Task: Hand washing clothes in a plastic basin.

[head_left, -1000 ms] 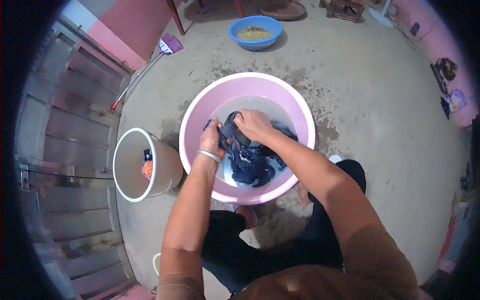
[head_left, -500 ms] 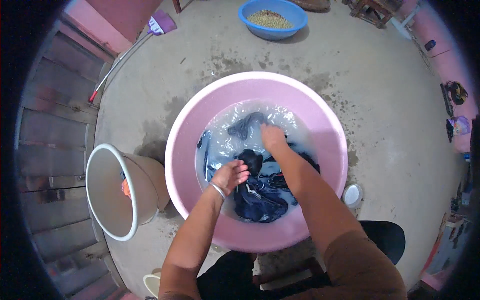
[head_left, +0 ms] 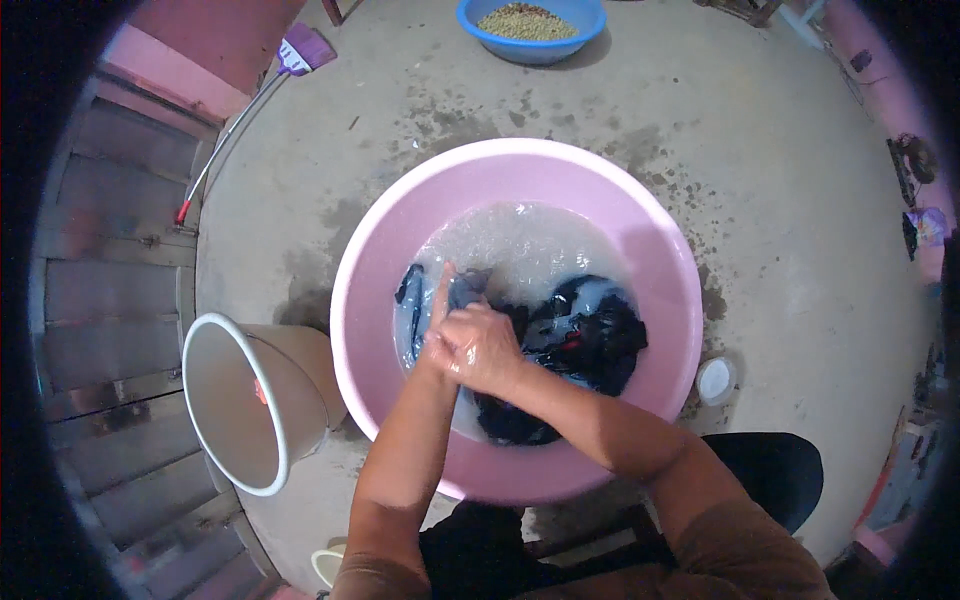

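Over a large pink tub point(head_left: 370, 250) of cloudy water my two hands meet. My right hand point(head_left: 480, 345) is closed and crosses in front of my left hand. Grey cloth point(head_left: 468, 288) shows just beyond its knuckles, and I take it to be in that grip. My left hand point(head_left: 440, 312) lies partly under the right. One of its fingers is stretched out straight beside the cloth, while the others are hidden. Dark wet clothes point(head_left: 590, 335) are heaped on the tub's right side. A narrow dark blue piece point(head_left: 412, 290) floats along the left wall.
Left of the tub, a pale bucket point(head_left: 315, 375) leans over, with something orange inside. A small white bowl point(head_left: 715, 380) sits to the right. Farther off are a blue basin point(head_left: 530, 48) of pale beans or nuts and a purple broom point(head_left: 300, 52). A black stool-like seat point(head_left: 770, 475) stands near my right arm.
My right hand has swung left and nearer, over my left hand. The grey cloth has come from the tub's far middle to the left hand. My view has shifted slightly.
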